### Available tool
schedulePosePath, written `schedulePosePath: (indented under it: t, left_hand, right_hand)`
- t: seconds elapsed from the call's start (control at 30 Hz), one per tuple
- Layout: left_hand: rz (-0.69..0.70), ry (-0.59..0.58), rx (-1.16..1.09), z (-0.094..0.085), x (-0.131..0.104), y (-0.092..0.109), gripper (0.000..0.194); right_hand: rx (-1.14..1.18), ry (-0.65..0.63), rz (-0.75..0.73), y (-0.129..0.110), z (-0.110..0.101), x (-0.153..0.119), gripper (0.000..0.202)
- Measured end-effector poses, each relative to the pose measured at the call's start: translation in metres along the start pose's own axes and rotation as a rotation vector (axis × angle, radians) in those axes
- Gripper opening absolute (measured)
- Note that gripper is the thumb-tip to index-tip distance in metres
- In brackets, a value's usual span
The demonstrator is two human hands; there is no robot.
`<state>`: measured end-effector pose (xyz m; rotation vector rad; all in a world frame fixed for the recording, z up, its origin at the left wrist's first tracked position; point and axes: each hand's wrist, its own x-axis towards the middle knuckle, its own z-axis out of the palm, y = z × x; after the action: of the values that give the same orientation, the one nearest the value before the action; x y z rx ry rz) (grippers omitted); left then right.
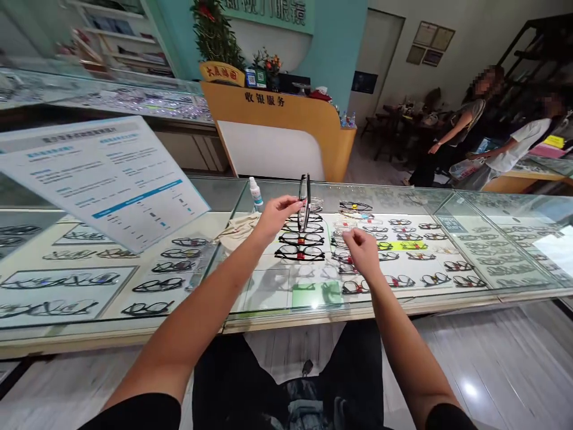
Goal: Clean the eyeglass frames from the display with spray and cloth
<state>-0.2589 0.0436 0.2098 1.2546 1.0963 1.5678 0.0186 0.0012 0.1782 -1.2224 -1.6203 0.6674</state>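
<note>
1. nearest the camera, the person's dark trousers (353, 370) and two bare forearms reach out over the near edge of the long glass-topped display counter (492, 286); the lap is partly cut off by the bottom of the frame.
2. the right hand (362, 251) hovers just above the glass, right of centre, fingers curled narrowly inward. whether they pinch something small and clear is too fine to tell.
3. the left hand (275, 216) sits a little farther and to the left, fingertips closed on the black-rimmed pair of glasses (304, 200). the frame stands upright on edge, seen side-on, above the glass, likely held this way so the lenses stay untouched.
4. under the glass below both hands lie rows of dark spectacle frames (299, 245), set flat in columns so each faces the shopper; reflections blur those at the far right.
5. just left of the left hand, a crumpled beige cloth (237, 227) rests on the counter, and beyond it a small white spray bottle with a blue label (255, 194) stands upright, both within easy reach.
6. at left, a tilted white printed sign with blue text (102, 179) leans toward the viewer; its print is too small to read.
7. farther off, an orange cashier desk (277, 128) stands against a teal wall.
8. far right, two people (487, 131) stand by another counter, their hands well apart from the person's own.
</note>
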Motion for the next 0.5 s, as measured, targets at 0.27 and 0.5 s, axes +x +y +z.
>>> schedulePosePath:
  t: [0.27, 0.5]
  left_hand:
    - [0.012, 0.110, -0.102, -0.031, -0.007, -0.023, 0.056]
    - [-0.018, 0.042, -0.112, -0.026, -0.015, -0.027, 0.057]
  right_hand:
    - [0.237, -0.302, -0.147, -0.048, 0.105, 0.065, 0.044]
    - [0.374, -0.327, -0.116, -0.036, 0.102, 0.057, 0.047]
